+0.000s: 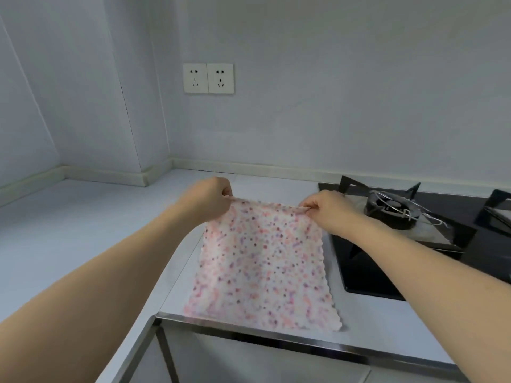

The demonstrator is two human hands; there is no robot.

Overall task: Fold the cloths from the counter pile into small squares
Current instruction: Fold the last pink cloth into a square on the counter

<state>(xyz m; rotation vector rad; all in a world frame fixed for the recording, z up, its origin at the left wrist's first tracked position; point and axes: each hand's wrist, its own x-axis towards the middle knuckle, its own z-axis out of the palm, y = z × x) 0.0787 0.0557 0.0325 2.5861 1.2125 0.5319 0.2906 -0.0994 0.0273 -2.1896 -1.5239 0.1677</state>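
A white cloth (pixel 262 261) speckled with pink and purple dots, with scalloped edges, is spread open over the white counter (pixel 83 230). My left hand (pixel 206 201) pinches its far left corner. My right hand (pixel 327 210) pinches its far right corner. Both far corners are lifted slightly, and the cloth slopes down toward me. Its near edge lies by the counter's front metal rim. No pile of other cloths is in view.
A black gas hob (pixel 414 244) with a burner and wire pan support (pixel 395 208) sits just right of the cloth. Two wall sockets (pixel 208 78) are on the back wall. A metal-edged counter front (pixel 249 331) runs below the cloth.
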